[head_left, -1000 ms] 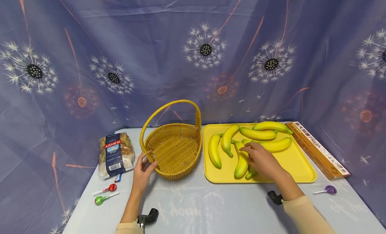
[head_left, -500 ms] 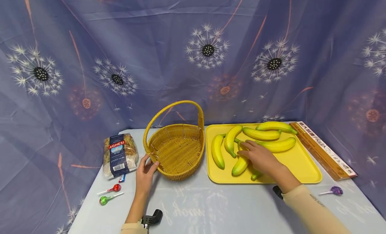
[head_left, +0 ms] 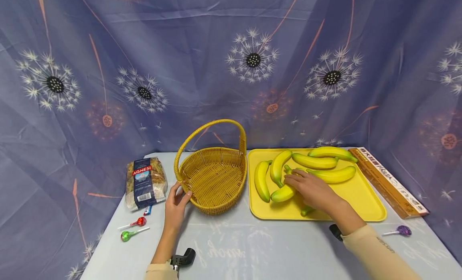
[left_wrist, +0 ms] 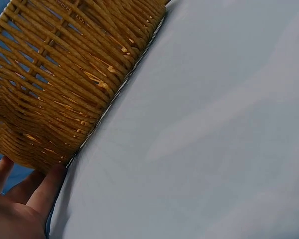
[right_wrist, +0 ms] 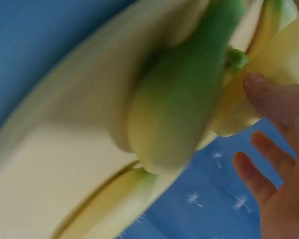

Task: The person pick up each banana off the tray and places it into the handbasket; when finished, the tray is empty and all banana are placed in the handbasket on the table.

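Note:
A woven yellow basket [head_left: 216, 207] with a hoop handle stands at mid-table, and its wall fills the left wrist view [left_wrist: 65, 74]. My left hand [head_left: 179, 193] rests against its near-left side, fingers [left_wrist: 45, 191] straight on the weave. To the right, a yellow tray [head_left: 357, 195] holds several bananas. My right hand [head_left: 306, 185] lies flat on one banana [head_left: 280, 195], which sits crosswise. A greener banana [head_left: 306, 210] pokes out from under the wrist. In the right wrist view the fingers [right_wrist: 269, 99] are spread beside blurred bananas [right_wrist: 179, 114].
A pasta bag [head_left: 146, 183] lies left of the basket, with a red lollipop [head_left: 138, 222] and a green one [head_left: 127, 235] in front of it. A long brown box [head_left: 388, 180] runs along the tray's right side. A purple lollipop [head_left: 403, 230] is near it. A flowered curtain hangs behind.
The banana under my right hand has swung from lengthwise to crosswise, its near end moving left. My left hand has stayed at the basket's side.

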Tool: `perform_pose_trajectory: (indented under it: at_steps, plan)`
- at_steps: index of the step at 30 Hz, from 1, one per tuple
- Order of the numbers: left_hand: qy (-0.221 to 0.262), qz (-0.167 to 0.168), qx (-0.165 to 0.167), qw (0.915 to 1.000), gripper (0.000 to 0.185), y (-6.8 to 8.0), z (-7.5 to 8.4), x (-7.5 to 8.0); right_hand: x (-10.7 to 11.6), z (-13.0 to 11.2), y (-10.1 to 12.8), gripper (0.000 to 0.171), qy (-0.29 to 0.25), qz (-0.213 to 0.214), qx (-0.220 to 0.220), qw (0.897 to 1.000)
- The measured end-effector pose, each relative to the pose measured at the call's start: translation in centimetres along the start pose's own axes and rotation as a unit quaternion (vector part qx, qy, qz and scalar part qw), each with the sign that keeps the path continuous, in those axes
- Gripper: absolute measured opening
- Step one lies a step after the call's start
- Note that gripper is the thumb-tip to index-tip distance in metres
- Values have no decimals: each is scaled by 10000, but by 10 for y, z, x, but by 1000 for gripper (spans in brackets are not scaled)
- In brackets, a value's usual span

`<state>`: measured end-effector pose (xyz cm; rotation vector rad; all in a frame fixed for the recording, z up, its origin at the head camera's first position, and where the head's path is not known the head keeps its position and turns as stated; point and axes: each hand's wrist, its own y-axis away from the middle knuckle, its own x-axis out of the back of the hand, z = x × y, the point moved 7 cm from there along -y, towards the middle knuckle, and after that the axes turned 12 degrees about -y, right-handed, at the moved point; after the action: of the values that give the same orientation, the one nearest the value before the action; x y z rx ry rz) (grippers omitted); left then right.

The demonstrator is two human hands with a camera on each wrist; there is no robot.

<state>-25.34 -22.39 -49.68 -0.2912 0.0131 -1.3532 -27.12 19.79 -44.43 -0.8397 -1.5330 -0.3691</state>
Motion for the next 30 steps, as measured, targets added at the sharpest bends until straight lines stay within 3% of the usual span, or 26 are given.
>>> perform_pose_trajectory:
  at_steps: [4,9,18,24,30]
  plan:
    - [-22,-129,33,9999,52,1,9,1,13,-13,-9,55,-52,36,158,9999]
    - [-88,4,-56,9999,53,-5,-10,3,29,-30,-24,55,-158,60,393,9991]
    - [-107,100,-166,9998,52,-4,-12,2,46,-54,-50,49,-427,73,656,9969]
    - [0,74,-154,9999,53,-5,-14,2,57,-73,-81,44,-686,-328,699,9946]
    - [3,28,-140,9999,53,-4,-13,1,65,-97,-113,44,-444,-779,955,9914]
